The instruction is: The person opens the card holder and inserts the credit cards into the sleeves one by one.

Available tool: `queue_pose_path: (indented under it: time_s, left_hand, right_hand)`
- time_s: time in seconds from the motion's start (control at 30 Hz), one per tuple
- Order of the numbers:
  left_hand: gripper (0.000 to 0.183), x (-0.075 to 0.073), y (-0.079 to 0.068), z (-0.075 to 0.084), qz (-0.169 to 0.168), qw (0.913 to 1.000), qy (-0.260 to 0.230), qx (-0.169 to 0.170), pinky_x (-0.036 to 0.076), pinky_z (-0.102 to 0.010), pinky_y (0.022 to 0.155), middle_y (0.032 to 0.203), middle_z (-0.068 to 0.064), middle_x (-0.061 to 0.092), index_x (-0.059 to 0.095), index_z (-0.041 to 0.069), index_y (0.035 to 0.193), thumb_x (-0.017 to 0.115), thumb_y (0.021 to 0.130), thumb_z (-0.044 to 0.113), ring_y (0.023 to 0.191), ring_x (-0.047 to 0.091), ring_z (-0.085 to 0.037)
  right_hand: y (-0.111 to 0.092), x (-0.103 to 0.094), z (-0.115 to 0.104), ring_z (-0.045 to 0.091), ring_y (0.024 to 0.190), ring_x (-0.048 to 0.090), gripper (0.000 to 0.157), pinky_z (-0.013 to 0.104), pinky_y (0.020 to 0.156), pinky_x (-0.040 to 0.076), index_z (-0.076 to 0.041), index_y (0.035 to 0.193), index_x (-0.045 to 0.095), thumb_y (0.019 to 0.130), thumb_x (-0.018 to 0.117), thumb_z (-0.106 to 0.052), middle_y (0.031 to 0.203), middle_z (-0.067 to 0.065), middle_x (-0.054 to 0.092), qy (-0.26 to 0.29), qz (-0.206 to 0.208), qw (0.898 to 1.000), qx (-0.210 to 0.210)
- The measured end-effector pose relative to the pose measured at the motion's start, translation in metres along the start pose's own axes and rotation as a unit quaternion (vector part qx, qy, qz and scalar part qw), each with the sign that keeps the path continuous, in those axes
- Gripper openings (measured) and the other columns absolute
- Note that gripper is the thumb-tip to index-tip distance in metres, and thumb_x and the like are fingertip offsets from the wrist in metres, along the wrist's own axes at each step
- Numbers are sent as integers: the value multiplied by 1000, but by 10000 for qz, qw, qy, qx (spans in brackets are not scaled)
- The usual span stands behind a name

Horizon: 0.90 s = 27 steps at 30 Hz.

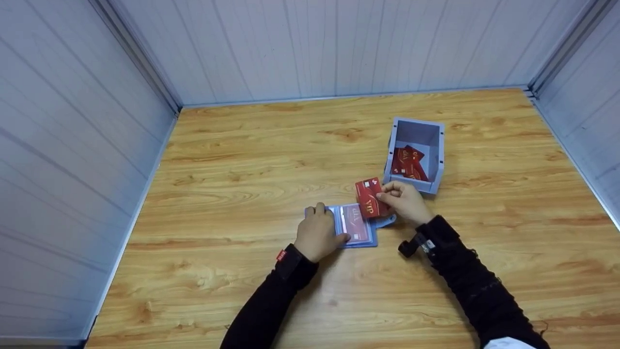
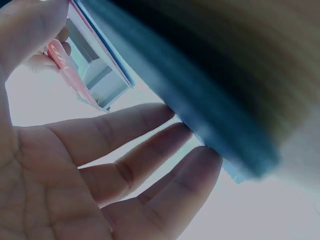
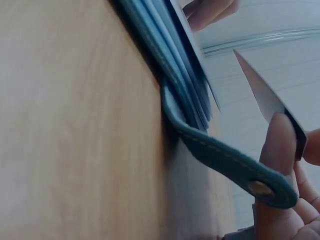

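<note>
A blue card holder (image 1: 374, 237) lies open on the table, a red card (image 1: 356, 224) showing through the clear sleeve of its upper page. My left hand (image 1: 317, 235) grips the holder, thumb over the near edge of the page and fingers along the left side. In the left wrist view those fingertips (image 2: 182, 131) touch the holder's blue edge. Between thumb and fingers, my right hand (image 1: 407, 201) pinches a red VIP card (image 1: 369, 196) above the holder's upper right corner. The snap strap (image 3: 235, 167) sticks out under that hand.
A grey bin (image 1: 439, 167) stands behind my right hand, with several red cards (image 1: 406, 162) lying loose inside. White panel walls (image 1: 310, 48) border the wooden table (image 1: 242, 160) at the back and both sides.
</note>
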<state>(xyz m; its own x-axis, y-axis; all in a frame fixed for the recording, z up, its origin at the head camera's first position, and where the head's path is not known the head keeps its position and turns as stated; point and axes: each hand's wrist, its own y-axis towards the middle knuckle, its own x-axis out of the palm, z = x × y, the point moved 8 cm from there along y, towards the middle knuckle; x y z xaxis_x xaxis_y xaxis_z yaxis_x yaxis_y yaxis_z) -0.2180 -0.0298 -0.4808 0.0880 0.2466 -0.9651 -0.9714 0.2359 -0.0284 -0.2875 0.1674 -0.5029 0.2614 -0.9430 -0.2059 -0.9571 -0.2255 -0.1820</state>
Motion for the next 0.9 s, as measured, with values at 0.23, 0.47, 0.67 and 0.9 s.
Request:
queue_pose_path:
  time_s: [0.23,0.47,0.67,0.9]
  left_hand:
    - [56,-11,-1,8,334,9993,-108,97,58,-42,74,110,-17,60,65,-3,109,72,84,47,101,58,-33]
    - [42,-19,1,35,521,9950,-556,646,51,-38,82,104,-15,61,66,-2,104,72,87,36,92,59,-28]
    - [41,-10,8,53,301,9958,-570,655,55,-36,78,103,-15,60,66,-4,107,72,87,31,91,60,-26]
    - [45,3,12,65,348,9983,168,442,57,-36,71,100,-14,61,66,-3,108,74,84,34,88,61,-26]
  right_hand:
    - [-4,-5,0,5,59,63,19,20,56,53,6,101,57,93,63,-10,72,-7,67,52,-88,9999,-14]
    - [-2,-10,4,4,59,61,18,19,56,52,4,102,58,93,63,-12,71,-9,66,16,61,9997,226]
    - [-2,-14,9,2,59,61,16,19,57,52,2,102,59,94,61,-12,70,-12,66,-78,166,9992,353]
    - [-3,-14,12,2,58,59,10,19,55,53,3,98,57,92,57,-5,68,-11,64,268,199,9987,376]
